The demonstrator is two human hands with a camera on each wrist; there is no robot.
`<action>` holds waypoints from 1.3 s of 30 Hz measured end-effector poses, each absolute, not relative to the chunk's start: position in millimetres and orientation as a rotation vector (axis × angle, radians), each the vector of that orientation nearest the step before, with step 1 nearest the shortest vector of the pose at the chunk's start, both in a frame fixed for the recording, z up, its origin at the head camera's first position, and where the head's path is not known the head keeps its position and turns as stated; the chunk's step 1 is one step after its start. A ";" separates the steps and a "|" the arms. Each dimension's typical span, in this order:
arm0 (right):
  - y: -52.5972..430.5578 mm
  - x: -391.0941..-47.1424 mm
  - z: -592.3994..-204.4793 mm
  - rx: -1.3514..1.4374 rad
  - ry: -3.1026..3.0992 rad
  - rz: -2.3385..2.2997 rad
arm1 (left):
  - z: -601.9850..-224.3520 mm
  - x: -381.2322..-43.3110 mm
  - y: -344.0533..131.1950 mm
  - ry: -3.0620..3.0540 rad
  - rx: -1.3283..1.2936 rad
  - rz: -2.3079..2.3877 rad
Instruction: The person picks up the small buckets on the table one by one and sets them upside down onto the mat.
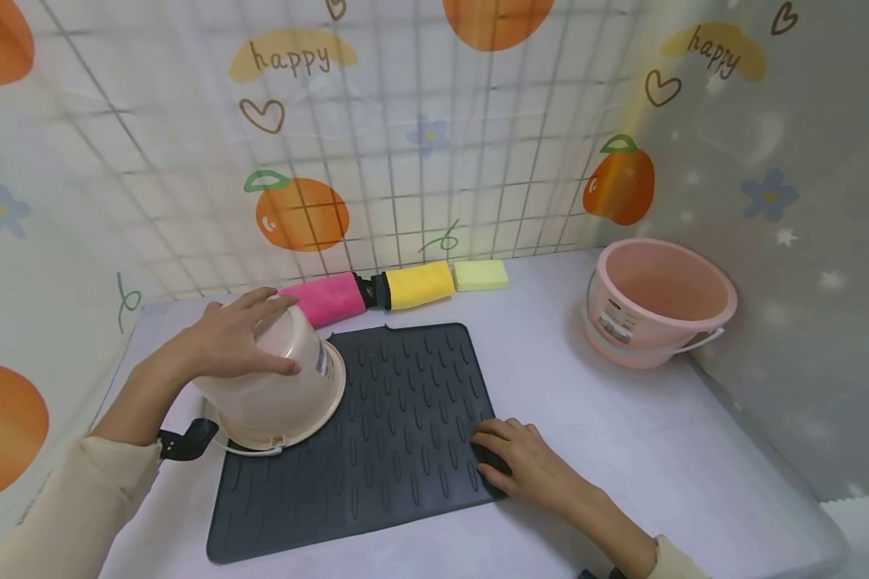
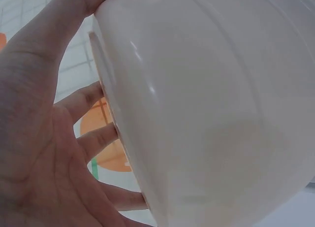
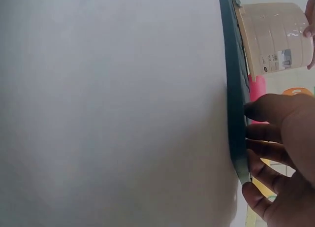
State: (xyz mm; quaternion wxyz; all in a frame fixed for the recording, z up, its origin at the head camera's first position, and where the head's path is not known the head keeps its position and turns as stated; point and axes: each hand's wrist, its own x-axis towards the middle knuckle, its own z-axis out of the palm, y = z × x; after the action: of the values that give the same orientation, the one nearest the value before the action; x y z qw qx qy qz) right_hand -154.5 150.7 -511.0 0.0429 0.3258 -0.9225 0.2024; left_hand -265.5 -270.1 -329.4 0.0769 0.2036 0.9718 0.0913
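Observation:
A cream bucket [image 1: 261,402] stands upside down on the left part of a dark grey ridged mat [image 1: 398,434]. My left hand [image 1: 235,334] lies over its upturned base and grips it, thumb down on the side and fingers spread over the top. In the left wrist view, the fingertips of that hand [image 2: 64,158] touch the base edge of the bucket [image 2: 206,104]. My right hand [image 1: 529,466] rests with its fingertips on the mat's right edge. The right wrist view shows the fingers [image 3: 266,150] pressing on the mat [image 3: 236,104] from above.
A pink bucket [image 1: 655,305] stands upright at the back right. Along the back wall lie a pink cloth roll [image 1: 326,299], a yellow cloth roll [image 1: 420,285] with black fittings between them, and a pale yellow sponge [image 1: 481,275]. A printed curtain [image 1: 376,145] hangs behind.

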 end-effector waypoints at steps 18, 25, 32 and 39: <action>151.8 -154.1 -514.1 0.989 -2.838 0.654 | -340.4 -250.0 -244.8 3.057 0.566 0.263; 150.8 -156.7 -513.8 0.974 -2.847 0.675 | -354.7 -217.5 -208.6 3.283 0.838 0.641; 150.9 -156.0 -514.5 0.981 -2.799 0.658 | -380.9 -196.3 -187.3 3.207 0.810 0.938; 150.8 -155.8 -515.5 0.987 -2.790 0.665 | -420.6 -176.2 -176.5 3.148 0.757 1.124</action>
State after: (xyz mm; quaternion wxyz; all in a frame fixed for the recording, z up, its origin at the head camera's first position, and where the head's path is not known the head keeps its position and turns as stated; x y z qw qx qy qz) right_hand -155.8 150.8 -515.5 0.0542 0.3250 -0.9185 0.2188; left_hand -176.2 -176.5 -420.6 -0.1421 0.2185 0.9092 0.3247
